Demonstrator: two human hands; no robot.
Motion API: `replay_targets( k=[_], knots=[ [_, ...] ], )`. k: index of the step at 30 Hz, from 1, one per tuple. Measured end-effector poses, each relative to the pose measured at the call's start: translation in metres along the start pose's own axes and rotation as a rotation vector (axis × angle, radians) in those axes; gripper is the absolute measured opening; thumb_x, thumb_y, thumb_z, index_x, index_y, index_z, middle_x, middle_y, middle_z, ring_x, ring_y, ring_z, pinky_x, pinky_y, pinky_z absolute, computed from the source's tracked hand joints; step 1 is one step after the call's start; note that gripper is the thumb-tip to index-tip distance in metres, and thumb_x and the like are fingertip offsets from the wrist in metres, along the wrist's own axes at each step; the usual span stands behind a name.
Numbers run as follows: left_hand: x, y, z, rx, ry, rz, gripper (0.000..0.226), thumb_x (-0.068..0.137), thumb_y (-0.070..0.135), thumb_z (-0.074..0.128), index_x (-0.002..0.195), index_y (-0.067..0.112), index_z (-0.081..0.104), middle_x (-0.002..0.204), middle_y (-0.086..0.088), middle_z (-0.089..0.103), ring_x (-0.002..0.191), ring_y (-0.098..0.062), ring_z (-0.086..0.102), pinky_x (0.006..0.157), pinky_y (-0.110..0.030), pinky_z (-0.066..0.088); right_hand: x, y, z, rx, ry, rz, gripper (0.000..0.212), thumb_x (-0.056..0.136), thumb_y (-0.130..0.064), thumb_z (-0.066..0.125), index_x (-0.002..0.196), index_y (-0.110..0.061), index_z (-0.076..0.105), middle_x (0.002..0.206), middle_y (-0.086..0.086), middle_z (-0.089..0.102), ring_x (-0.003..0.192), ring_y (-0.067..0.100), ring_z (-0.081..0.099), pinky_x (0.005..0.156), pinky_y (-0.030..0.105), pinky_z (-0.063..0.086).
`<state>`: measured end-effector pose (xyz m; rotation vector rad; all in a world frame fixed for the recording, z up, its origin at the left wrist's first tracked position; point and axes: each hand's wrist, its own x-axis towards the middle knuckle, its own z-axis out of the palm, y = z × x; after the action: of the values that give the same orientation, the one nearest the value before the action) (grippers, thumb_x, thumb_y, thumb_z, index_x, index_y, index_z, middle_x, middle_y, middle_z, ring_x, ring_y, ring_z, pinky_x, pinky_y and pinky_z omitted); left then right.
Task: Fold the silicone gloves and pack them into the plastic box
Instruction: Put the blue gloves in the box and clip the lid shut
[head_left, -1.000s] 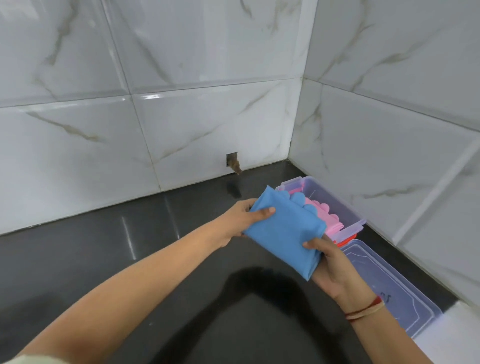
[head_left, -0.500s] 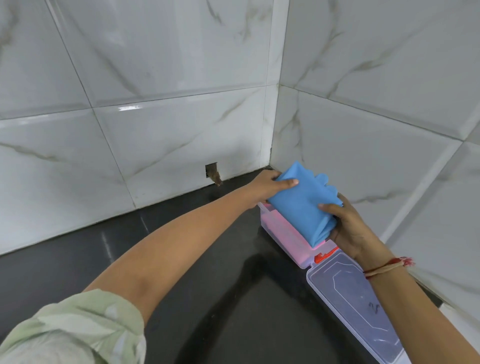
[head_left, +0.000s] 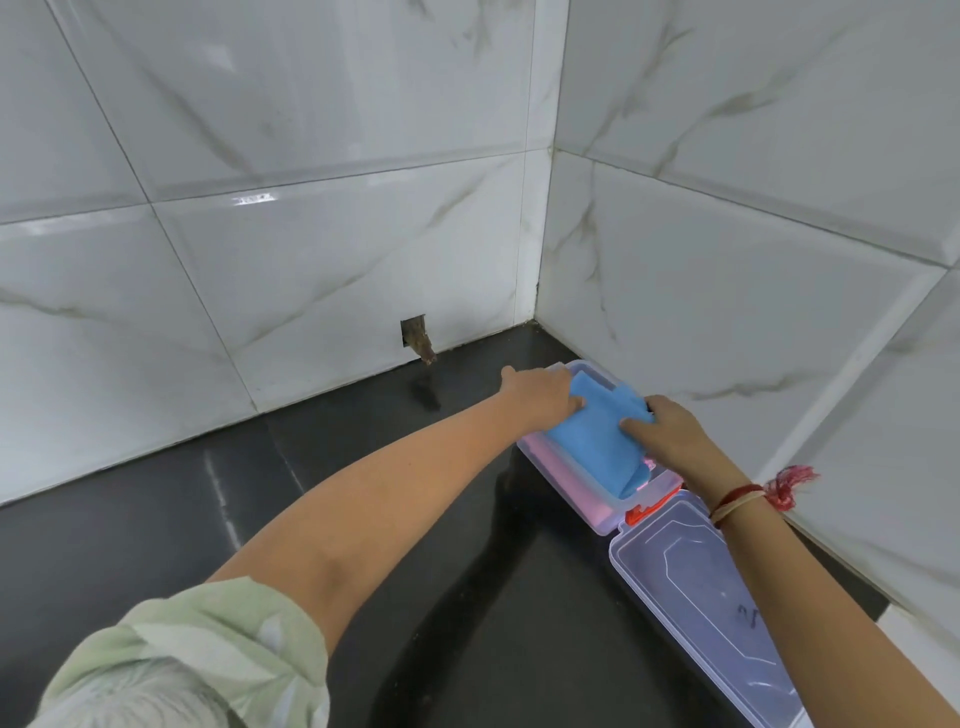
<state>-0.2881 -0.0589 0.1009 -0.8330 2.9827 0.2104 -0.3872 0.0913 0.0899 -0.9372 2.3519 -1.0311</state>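
A folded blue silicone glove (head_left: 597, 441) lies in the open clear plastic box (head_left: 587, 514), on top of something pink inside. My left hand (head_left: 540, 397) grips the glove's far left edge. My right hand (head_left: 670, 434) presses down on its right side, fingers spread over it. The box's clear lid (head_left: 711, 603) lies flipped open toward me, joined at an orange clasp (head_left: 649, 512). The box sits in the corner against the right wall.
The box rests on a glossy black counter (head_left: 260, 493). White marble-look tiles form the back wall (head_left: 260, 234) and the right wall (head_left: 753, 260). A small cut-out hole (head_left: 415, 338) is in the back wall just above the counter.
Both hands carried the folded blue glove from mid-air over the counter to the right and down into the box, where it now lies.
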Motion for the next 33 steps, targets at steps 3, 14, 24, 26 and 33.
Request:
replay_targets(
  k=[3,14,24,26,33],
  knots=[
    [-0.004,0.006,0.009,0.191,0.050,0.002,0.047,0.097,0.046,0.034,0.132,0.015,0.041,0.111,-0.005,0.064,0.097,-0.027,0.059,0.092,-0.045,0.031,-0.003,-0.004,0.006,-0.373,0.008,-0.038,0.026,0.087,-0.019,0.057,0.106,0.000,0.054,0.104,0.020,0.062,0.083,0.026,0.052,0.070,0.029,0.037],
    [-0.038,0.025,0.005,0.135,0.102,0.057,0.038,0.085,0.053,0.052,0.099,0.019,0.060,0.083,0.006,0.052,0.080,-0.015,0.048,0.089,-0.040,0.036,-0.036,-0.013,0.024,-0.567,0.131,-0.224,0.027,0.092,-0.026,0.050,0.110,-0.012,0.063,0.111,0.012,0.064,0.099,0.030,0.060,0.081,0.038,0.049],
    [-0.068,0.016,0.016,-0.030,0.166,0.140,0.031,0.093,0.039,0.044,0.106,0.016,0.059,0.111,-0.003,0.064,0.106,-0.022,0.055,0.104,-0.045,0.024,-0.053,-0.009,0.024,-0.499,0.019,-0.272,0.039,0.094,-0.031,0.050,0.126,-0.008,0.052,0.129,0.014,0.054,0.114,0.031,0.053,0.099,0.043,0.042],
    [-0.087,0.013,0.027,-0.085,0.397,0.225,0.041,0.089,0.035,0.054,0.125,0.015,0.054,0.132,-0.009,0.054,0.128,-0.028,0.043,0.111,-0.049,0.018,-0.072,-0.005,0.022,-0.331,0.080,-0.358,0.048,0.091,-0.031,0.056,0.133,-0.009,0.047,0.136,0.014,0.049,0.123,0.029,0.048,0.103,0.046,0.040],
    [-0.146,0.020,0.077,0.034,0.807,0.582,0.059,0.087,0.030,0.057,0.140,0.022,0.031,0.149,-0.009,0.021,0.142,-0.030,0.016,0.115,-0.054,0.015,-0.135,0.034,0.027,-0.288,0.272,-0.355,0.056,0.087,-0.037,0.058,0.136,-0.017,0.042,0.145,0.010,0.041,0.132,0.028,0.040,0.106,0.047,0.038]
  ],
)
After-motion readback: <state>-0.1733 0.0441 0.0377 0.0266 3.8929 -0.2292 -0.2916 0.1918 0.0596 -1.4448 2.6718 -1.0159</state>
